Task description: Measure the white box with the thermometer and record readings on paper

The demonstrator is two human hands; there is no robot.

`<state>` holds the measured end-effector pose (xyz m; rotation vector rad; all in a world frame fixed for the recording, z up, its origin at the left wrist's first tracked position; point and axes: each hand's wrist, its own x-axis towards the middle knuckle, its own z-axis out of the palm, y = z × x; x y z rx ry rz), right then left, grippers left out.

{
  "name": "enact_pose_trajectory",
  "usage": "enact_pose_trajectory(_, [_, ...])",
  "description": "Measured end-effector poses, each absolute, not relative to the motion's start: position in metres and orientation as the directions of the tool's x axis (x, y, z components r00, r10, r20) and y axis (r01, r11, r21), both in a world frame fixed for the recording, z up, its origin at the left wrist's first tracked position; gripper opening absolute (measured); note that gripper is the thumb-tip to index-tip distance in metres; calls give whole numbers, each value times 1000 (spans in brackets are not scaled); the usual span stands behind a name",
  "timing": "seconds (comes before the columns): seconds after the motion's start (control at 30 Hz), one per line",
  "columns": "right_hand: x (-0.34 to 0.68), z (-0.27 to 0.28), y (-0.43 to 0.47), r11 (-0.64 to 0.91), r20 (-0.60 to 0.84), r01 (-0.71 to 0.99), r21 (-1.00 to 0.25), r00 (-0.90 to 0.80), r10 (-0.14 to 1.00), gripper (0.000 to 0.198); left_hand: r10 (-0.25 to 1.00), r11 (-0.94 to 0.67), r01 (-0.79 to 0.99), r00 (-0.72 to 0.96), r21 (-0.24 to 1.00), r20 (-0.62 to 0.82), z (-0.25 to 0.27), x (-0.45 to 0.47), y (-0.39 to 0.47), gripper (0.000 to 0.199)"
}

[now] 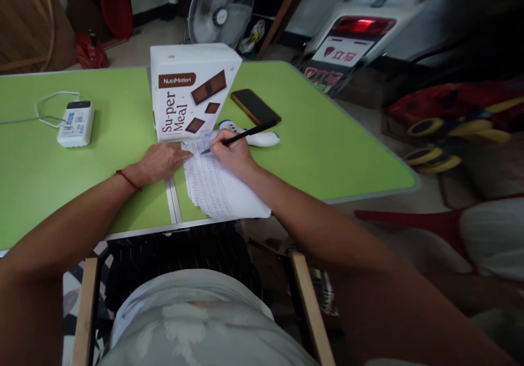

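A sheet of paper [241, 194] covered in dense handwritten lines on its left part lies on the green table, near its front edge. My right hand [233, 152] is closed round a black pen [256, 129], its tip on or just above the upper part of the writing. At the paper's upper left edge rests my left hand [161, 162], its fingers stretched toward the sheet. Just behind the paper stands a white box [194, 90] printed "NutriMotion Su-per Meal". Partly hidden by my right hand and the pen is a white and blue handheld device [264, 139].
Behind the device lies a dark phone [256, 106]. On the left of the green table [118, 109] sits a white power adapter [76, 124] with a cable. Beyond the table are a fan [221, 16], a white scooter [356, 27] and a red basin [117, 11].
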<state>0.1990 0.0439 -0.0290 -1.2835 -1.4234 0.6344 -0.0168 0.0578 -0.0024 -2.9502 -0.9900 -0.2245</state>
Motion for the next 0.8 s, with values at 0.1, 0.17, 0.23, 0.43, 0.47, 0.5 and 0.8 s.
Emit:
enact_pose_trajectory(0.1, [199,-30,45,280,348,369,-886,130,929,20,581,-809,587,796,19,170,-5,-17,60,38])
enact_pose_trajectory(0.17, [199,-30,45,277,344,384,-881,119,931,20,586,-806,592,793,16,169,-6,-17,61,37])
enact_pose_trajectory(0.23, [200,-30,45,271,344,394,-878,126,931,21,584,-806,591,793,16,174,-7,-17,62,37])
enact_pose_trajectory(0.43, [199,-28,45,281,353,398,-874,120,928,21,580,-809,588,795,11,177,-5,-18,61,36])
enact_pose_trajectory(0.47, [198,-28,45,278,350,398,-874,120,929,21,585,-806,592,792,10,175,-4,-18,61,36])
enact_pose_trajectory(0.5, [198,-27,45,275,348,400,-874,122,929,21,587,-804,595,790,9,175,-4,-18,60,36])
enact_pose_trajectory(0.8, [201,-30,47,273,342,439,-856,87,935,23,592,-798,602,785,1,185,-5,-17,62,36])
